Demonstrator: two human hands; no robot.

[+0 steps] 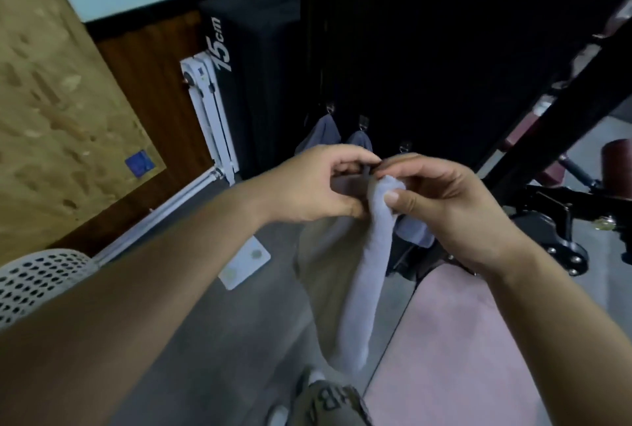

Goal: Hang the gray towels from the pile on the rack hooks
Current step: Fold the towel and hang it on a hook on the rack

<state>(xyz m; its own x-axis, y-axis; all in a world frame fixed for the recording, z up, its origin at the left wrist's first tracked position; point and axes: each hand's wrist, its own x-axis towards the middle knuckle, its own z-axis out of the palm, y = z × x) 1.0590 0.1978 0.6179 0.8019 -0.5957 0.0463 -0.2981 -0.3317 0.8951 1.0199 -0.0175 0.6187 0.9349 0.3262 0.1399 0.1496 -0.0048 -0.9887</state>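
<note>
A light gray towel (367,275) hangs in a long bunch from both my hands. My right hand (455,210) pinches its top end between thumb and fingers. My left hand (318,182) pinches the same top end from the left, fingertips meeting the right hand's. Just beyond my hands stands the black rack (410,49) with a row of small metal hooks. Two darker gray towels (323,133) (359,140) hang from the two left hooks. A third hook (405,146) sits bare just above my fingertips.
A black box marked 15cm (236,49) and a white folded frame (212,111) stand left of the rack. A white perforated basket (30,278) is at the lower left. Black exercise equipment (554,220) sits to the right, a pink mat (478,340) below.
</note>
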